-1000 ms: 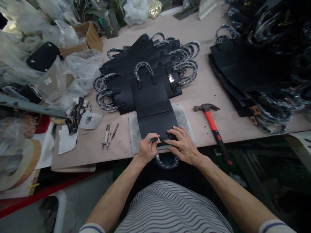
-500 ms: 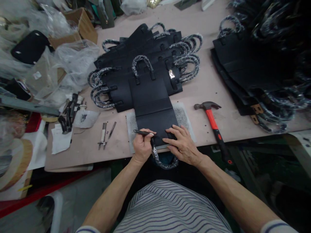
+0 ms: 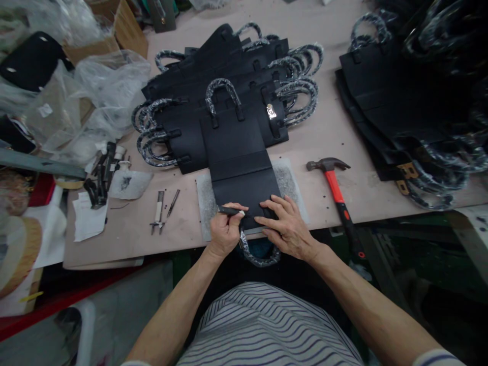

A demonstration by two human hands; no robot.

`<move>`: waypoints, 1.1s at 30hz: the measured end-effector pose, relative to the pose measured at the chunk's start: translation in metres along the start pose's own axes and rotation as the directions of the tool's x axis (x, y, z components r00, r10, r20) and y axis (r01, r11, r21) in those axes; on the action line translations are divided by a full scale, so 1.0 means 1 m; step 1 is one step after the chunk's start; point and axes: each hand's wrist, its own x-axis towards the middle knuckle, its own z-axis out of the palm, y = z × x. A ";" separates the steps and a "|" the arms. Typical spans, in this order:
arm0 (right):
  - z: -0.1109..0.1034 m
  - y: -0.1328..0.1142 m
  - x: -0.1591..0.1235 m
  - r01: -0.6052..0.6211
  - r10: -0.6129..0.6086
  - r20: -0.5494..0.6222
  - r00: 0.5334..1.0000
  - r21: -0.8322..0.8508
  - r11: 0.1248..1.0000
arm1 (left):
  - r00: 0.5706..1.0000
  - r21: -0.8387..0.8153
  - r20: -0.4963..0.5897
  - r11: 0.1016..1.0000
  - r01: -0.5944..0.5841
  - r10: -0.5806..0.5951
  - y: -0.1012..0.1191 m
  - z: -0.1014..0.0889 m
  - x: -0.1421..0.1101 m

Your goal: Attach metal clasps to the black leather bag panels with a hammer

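Note:
Pinched between thumb and fingers of my left hand (image 3: 224, 231) is a slim black pen-like tool (image 3: 229, 210); its exact kind is unclear. It lies low over the near end of a black bag panel (image 3: 240, 165), beside one foot of a plastic-wrapped handle (image 3: 261, 262). This handle loops over the table's front edge. My right hand (image 3: 284, 223) rests on the panel's near right corner, fingers spread and pressing down. Under the panel is a pale speckled board (image 3: 287, 188). The panel's far end, with another wrapped handle (image 3: 221, 86), overlaps a pile of similar black panels (image 3: 183, 119).
A claw hammer (image 3: 337, 190) with a red and black grip lies to the right, its handle past the edge. More black panels (image 3: 381, 101) are stacked beyond. At left are two small metal tools (image 3: 158, 211), paper (image 3: 90, 218), plastic bags (image 3: 114, 76) and a cardboard box (image 3: 131, 30).
The pen-like tool has turned slightly and shifted a little right in my left hand. My right hand stays in place. The view has moved slightly.

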 end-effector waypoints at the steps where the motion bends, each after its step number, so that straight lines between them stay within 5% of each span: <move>1: 0.000 0.000 0.000 -0.002 0.002 0.003 1.000 -0.002 1.000 | 1.000 0.020 0.015 1.000 -0.017 0.016 0.001 0.000 0.001; 33: -0.001 -0.009 0.007 -0.070 0.070 0.012 0.997 -0.031 0.997 | 0.999 0.024 0.024 0.999 -0.036 0.035 0.004 0.001 0.004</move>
